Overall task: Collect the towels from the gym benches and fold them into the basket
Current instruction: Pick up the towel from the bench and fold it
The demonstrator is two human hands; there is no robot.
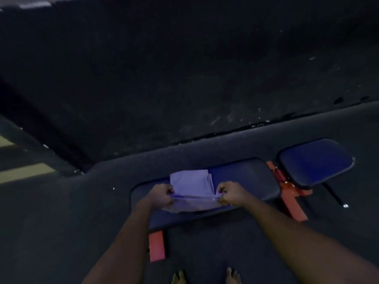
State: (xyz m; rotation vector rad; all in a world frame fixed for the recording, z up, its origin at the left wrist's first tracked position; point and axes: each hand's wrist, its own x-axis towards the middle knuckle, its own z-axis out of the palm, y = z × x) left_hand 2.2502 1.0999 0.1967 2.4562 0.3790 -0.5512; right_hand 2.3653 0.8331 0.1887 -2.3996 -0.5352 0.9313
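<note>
On the long dark-blue pad of a gym bench [242, 177] lies a pale lilac towel [191, 182], partly folded, with several layers showing as stacked edges along its right side. Both hands are closed on the towel's near edge: the left hand [161, 196] pinches the left corner, the right hand [231, 193] pinches the right corner, and the hem is drawn taut in a line between them, lifted slightly off the pad. Below that line a fold of cloth sags toward the near edge of the bench, while the rest of the towel lies flat on the pad beyond the hands. Both forearms are bare and reach in from the bottom of the view. To the right, apart from the long pad, sits a smaller blue seat pad [315, 162], joined to it by a red-orange frame [290, 193]; another red-orange foot [156, 245] of the frame shows under the bench's near left end. Two bare feet [179, 277] stand on the dark floor mat [61, 222] close to the bench. Pale yellow stripes [24, 172] mark the floor at far left. Lighting is dim and the picture is soft, and no brand, label or writing can be read on the towel, the pads or the frame.
</note>
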